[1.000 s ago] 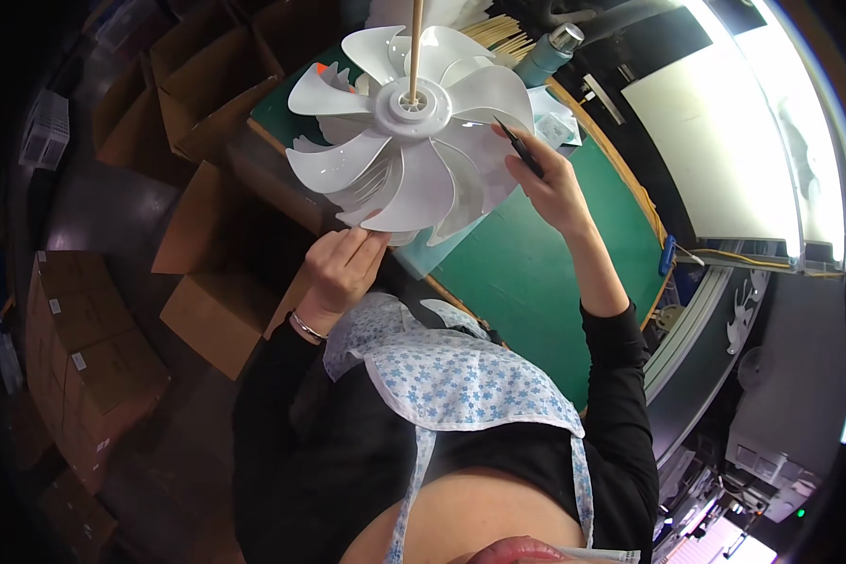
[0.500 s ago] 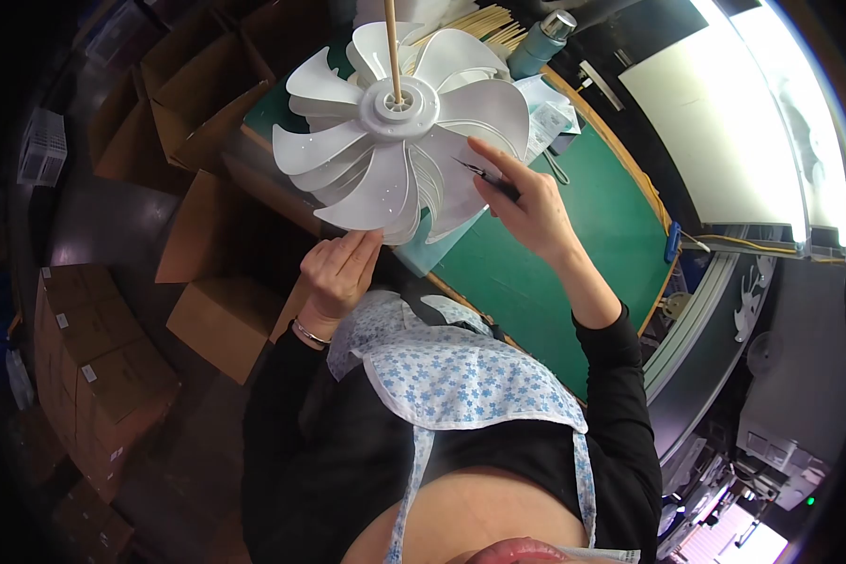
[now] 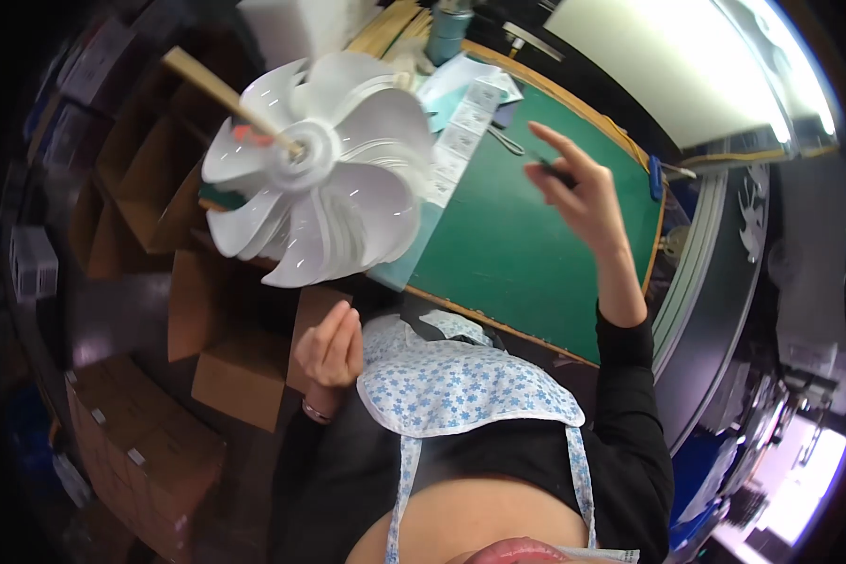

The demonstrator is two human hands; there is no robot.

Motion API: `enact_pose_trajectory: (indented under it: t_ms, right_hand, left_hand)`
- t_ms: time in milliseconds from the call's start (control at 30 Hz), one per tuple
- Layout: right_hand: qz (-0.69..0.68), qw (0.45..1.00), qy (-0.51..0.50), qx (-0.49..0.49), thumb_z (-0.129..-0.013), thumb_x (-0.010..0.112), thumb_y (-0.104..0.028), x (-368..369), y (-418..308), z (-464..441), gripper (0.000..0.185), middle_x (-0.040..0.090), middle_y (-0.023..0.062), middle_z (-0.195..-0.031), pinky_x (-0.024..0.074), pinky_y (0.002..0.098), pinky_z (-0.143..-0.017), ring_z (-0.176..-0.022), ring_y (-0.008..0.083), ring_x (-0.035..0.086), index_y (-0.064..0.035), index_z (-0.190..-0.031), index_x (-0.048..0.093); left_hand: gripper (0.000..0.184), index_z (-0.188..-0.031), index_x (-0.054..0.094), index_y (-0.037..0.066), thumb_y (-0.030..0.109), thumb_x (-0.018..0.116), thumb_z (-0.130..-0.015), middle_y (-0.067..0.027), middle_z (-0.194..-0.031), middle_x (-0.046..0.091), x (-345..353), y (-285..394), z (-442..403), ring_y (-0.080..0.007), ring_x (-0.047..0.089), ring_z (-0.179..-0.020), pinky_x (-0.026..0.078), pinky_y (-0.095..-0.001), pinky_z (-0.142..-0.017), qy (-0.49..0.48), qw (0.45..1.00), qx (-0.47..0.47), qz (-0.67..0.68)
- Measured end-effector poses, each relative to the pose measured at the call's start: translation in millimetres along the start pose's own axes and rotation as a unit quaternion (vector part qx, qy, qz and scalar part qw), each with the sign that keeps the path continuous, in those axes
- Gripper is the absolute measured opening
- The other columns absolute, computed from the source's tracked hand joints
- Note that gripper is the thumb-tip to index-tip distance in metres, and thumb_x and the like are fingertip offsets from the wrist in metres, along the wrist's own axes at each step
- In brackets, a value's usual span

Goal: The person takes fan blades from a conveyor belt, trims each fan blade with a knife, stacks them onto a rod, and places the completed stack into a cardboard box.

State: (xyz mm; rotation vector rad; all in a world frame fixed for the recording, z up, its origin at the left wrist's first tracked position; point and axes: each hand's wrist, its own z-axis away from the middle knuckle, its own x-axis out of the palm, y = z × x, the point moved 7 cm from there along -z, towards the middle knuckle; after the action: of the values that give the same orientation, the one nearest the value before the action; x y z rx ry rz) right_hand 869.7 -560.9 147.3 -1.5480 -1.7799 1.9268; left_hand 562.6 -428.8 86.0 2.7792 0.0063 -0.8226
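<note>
A stack of white plastic fan blades (image 3: pixel 371 202) stands over the left end of the green table, with a wooden stick (image 3: pixel 221 89) rising from its hub. My left hand (image 3: pixel 331 348) is below the stack and apart from it. Its fingers are pressed together, and nothing shows between them. Over the green tabletop, right of the stack, my right hand (image 3: pixel 583 193) grips a small craft knife (image 3: pixel 558 173) by its dark handle. The knife's thin blade is blurred and points up and left.
Open cardboard boxes (image 3: pixel 240 385) stand left of the table (image 3: pixel 508 273), and closed cartons (image 3: pixel 146 451) lie below them. On the table are a sheet of printed labels (image 3: pixel 459 141), a blue-green flask (image 3: pixel 448 33) and wooden sticks (image 3: pixel 385 28). A blue-handled tool (image 3: pixel 655 177) lies at the right edge.
My left hand has come off the lower blade edge and dropped. My right hand has moved right, away from the blades, with the knife. The view has shifted, and the stick leans left.
</note>
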Motion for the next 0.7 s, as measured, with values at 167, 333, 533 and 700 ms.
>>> enact_pose_trajectory:
  t_ms: [167, 333, 533, 700]
  right_hand:
    - [0.041, 0.96, 0.247, 0.122, -0.086, 0.067, -0.026, -107, 94, 48, 0.038, 0.064, 0.0026, -0.067, 0.0435, 0.0236, -0.054, -0.055, 0.0057, 0.052, -0.002, -0.115, 0.062]
    - [-0.206, 0.816, 0.478, 0.252, -0.083, 0.068, -0.021, -232, 245, 150, 0.026, 0.067, 0.0076, -0.076, 0.0364, 0.0228, -0.042, -0.055, 0.01, 0.058, -0.0004, -0.098, 0.063]
    - [-0.38, 0.615, 0.589, 0.362, -0.082, 0.069, -0.018, -323, 465, 235, 0.025, 0.064, 0.0125, -0.077, 0.0253, 0.0225, -0.036, -0.054, 0.0155, 0.059, 0.0024, -0.091, 0.059]
    - [-0.385, 0.56, 0.641, 0.357, -0.081, 0.07, -0.017, -398, 530, 196, 0.027, 0.063, 0.0145, -0.079, 0.0259, 0.0234, -0.036, -0.057, 0.0179, 0.061, 0.0041, -0.094, 0.059]
  left_hand:
    - [0.016, -0.09, 0.069, 0.0, -0.001, 0.07, -0.074, -0.0135, -0.091, 0.069, 18, 10, -7, -0.0219, 0.064, -0.065, 0.049, -0.0295, -0.053, -0.036, 0.991, 0.092, 0.087]
    - [0.017, -0.093, 0.067, -0.004, -0.004, 0.066, -0.076, -0.0183, -0.09, 0.067, 47, 7, -19, -0.0297, 0.066, -0.071, 0.054, -0.034, -0.061, -0.088, 0.97, 0.132, 0.186]
    - [0.02, -0.098, 0.066, -0.001, -0.004, 0.063, -0.079, -0.0172, -0.095, 0.064, 105, 60, -9, -0.0295, 0.065, -0.081, 0.053, -0.033, -0.069, -0.286, 0.933, -0.025, 0.217]
    - [0.012, -0.094, 0.068, -0.001, 0.002, 0.064, -0.083, -0.0136, -0.09, 0.065, 115, 76, -25, -0.0185, 0.06, -0.069, 0.047, -0.0268, -0.058, -0.294, 0.937, -0.118, 0.15]
